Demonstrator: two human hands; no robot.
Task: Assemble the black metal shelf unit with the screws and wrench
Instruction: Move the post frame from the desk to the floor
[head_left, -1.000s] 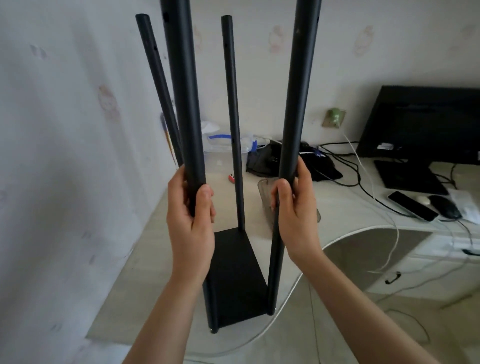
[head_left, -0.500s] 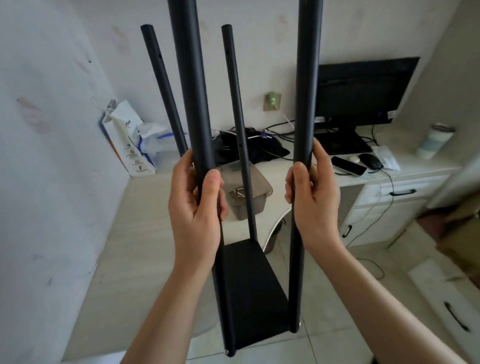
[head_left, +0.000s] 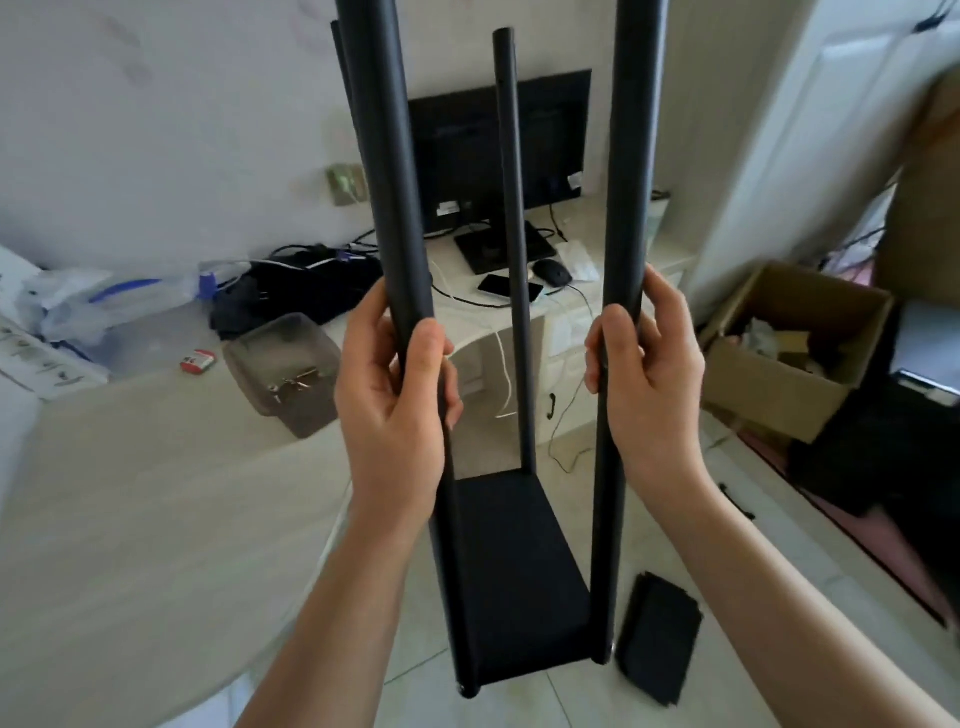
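Two hands carry the shelf unit (head_left: 519, 571) upright above the floor beside the table (head_left: 130, 519), left hand (head_left: 395, 395) wrapped round one near post, right hand (head_left: 649, 374) round the other; lower it level so all feet land together.

Left hand (head_left: 395, 400) and right hand (head_left: 649, 364) each wrap a front pole of the black shelf unit (head_left: 514, 571), holding it upright above the floor, spare black panels (head_left: 657, 644) lying beside it.
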